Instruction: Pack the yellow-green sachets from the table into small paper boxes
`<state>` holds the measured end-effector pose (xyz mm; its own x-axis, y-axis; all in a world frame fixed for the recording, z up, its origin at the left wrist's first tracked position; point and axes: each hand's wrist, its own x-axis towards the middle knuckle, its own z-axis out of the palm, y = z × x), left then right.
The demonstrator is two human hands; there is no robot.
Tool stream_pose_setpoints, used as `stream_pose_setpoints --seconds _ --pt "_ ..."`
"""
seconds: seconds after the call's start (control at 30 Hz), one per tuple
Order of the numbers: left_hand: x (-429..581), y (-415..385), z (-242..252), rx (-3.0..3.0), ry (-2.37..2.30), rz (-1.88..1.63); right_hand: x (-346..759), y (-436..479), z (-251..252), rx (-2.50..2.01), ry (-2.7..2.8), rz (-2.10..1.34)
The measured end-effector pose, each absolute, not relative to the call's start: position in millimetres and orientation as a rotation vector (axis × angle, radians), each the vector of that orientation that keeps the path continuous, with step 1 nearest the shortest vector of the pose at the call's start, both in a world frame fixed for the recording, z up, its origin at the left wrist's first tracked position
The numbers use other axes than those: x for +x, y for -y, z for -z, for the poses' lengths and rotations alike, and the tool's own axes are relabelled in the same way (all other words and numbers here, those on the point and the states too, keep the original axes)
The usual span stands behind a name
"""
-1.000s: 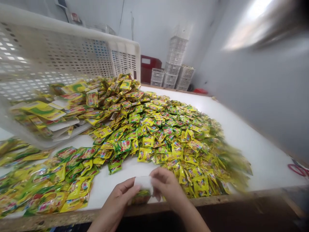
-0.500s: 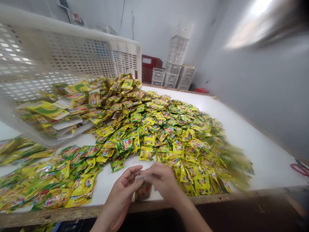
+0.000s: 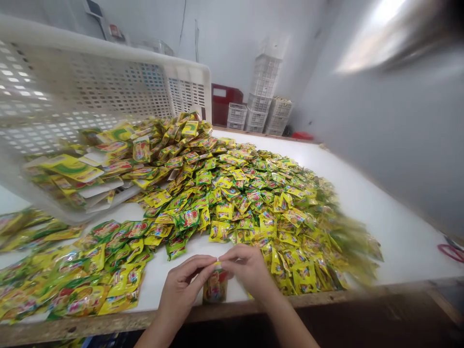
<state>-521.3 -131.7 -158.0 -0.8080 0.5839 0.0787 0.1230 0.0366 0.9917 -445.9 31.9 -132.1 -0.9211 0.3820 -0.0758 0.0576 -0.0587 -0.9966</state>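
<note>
A small printed carton [image 3: 215, 286] stands upright at the table's front edge, its fruit picture facing me. At its top edge, the thumb and fingers of my left hand [image 3: 186, 282] pinch the left side. My right hand [image 3: 246, 270] pinches the same top edge from the right, its fingertips almost meeting the left ones. Part of the carton's top is hidden behind my fingers. Just beyond my hands lies a large heap of yellow and green sachets [image 3: 232, 193]. More sachets [image 3: 87, 295] are spread flat to the left.
A white perforated plastic basket [image 3: 108, 53] lies tipped on its side at the left, with similar cartons [image 3: 72, 166] spilling out. Stacked white crates [image 3: 264, 77] and a red crate [image 3: 224, 104] stand behind the white table [image 3: 391, 227]. Red-handled scissors [image 3: 451, 251] rest at the right edge.
My fingers have moved from a pale flap on the carton to a pinch along its top edge. The flap now lies folded down, and more of the carton's front shows.
</note>
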Motion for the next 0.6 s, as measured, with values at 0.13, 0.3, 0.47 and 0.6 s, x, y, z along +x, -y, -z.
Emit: stream_pose_setpoints --seconds 0.13,0.3,0.47,0.6 --pt "-525 135 161 0.843 -2.026 -1.806 -441 -35 129 -0.348 2.132 -1.818" --pt "-518 138 167 0.985 -2.022 -1.767 -420 -23 133 -0.062 2.286 -1.373" --pt "-507 132 173 0.962 -1.974 -1.691 -411 -23 136 0.029 2.362 -1.21" --pt "-518 152 163 0.498 -2.322 -1.821 -445 -72 130 -0.245 2.539 -0.935"
